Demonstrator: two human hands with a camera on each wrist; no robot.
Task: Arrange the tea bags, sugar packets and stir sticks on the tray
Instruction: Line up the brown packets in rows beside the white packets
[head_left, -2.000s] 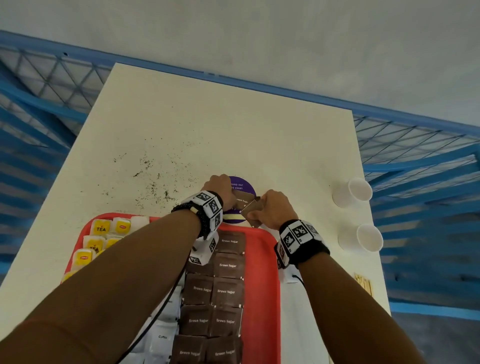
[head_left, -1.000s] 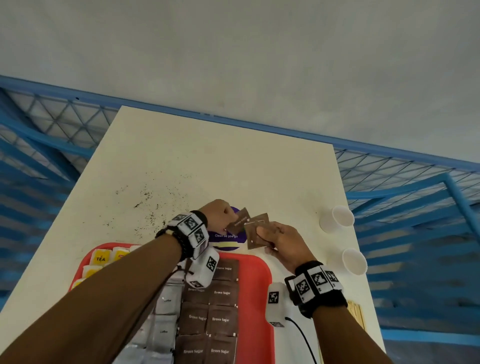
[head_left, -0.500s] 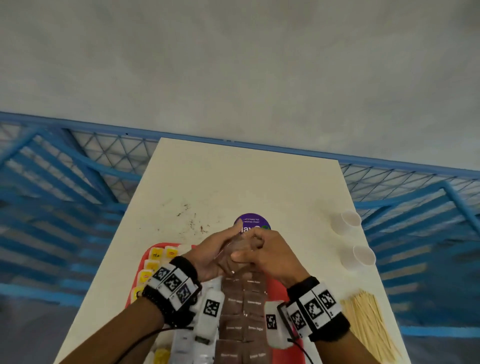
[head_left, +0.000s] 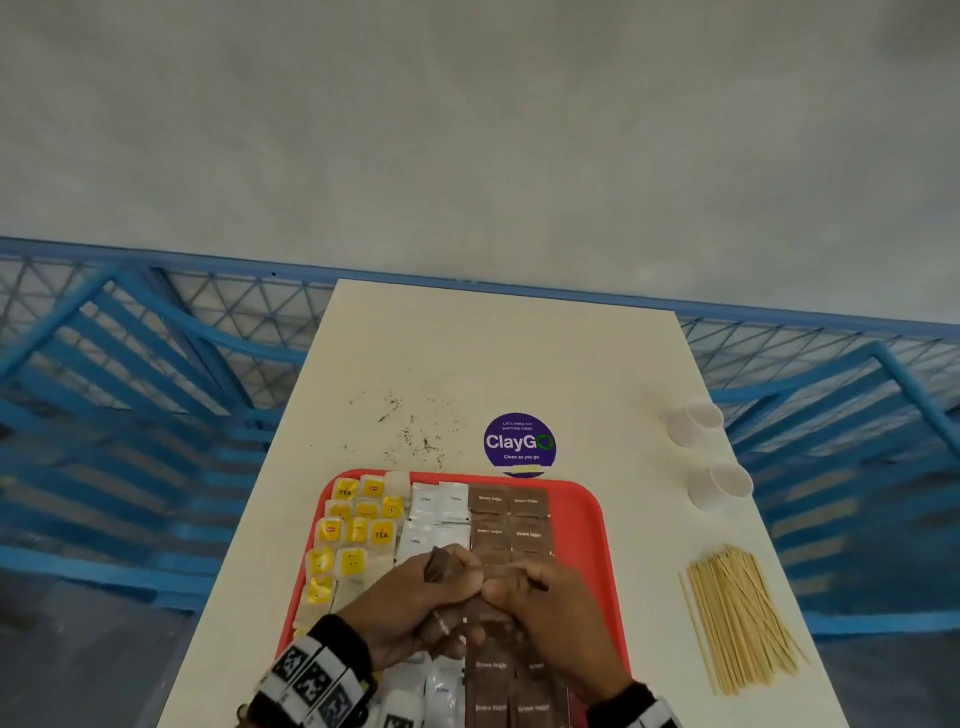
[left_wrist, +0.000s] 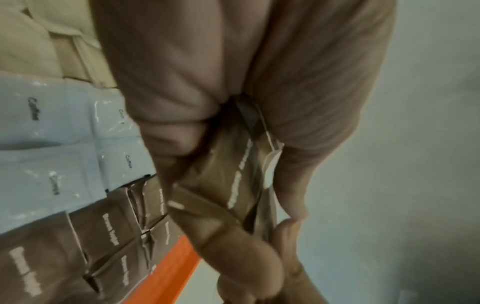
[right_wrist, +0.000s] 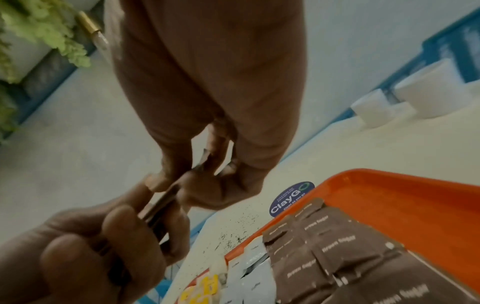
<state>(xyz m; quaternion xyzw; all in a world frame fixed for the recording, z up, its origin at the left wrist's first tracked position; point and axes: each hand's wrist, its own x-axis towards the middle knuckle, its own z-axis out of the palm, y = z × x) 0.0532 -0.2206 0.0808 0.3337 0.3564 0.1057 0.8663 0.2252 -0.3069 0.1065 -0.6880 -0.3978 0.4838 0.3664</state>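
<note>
A red tray (head_left: 579, 525) holds yellow tea bags (head_left: 358, 530) on its left, white coffee packets (head_left: 439, 501) in the middle and brown sugar packets (head_left: 509, 517) in rows on the right. Both hands hover over the tray's middle, fingertips together. My left hand (head_left: 441, 592) grips a few brown sugar packets (head_left: 440, 564), shown stacked in the left wrist view (left_wrist: 233, 174). My right hand (head_left: 511, 590) pinches the same stack (right_wrist: 162, 202) from the other side. A loose pile of wooden stir sticks (head_left: 737, 623) lies on the table to the right of the tray.
Two white paper cups (head_left: 693, 422) (head_left: 719, 484) stand near the table's right edge. A purple round sticker (head_left: 519, 443) and scattered dark crumbs (head_left: 410, 431) lie beyond the tray. Blue railing (head_left: 156, 364) surrounds the white table (head_left: 493, 353).
Both hands came back from the sticker beyond the tray to above the tray's middle, bringing the brown packets together into one stack. The head view tilted up.
</note>
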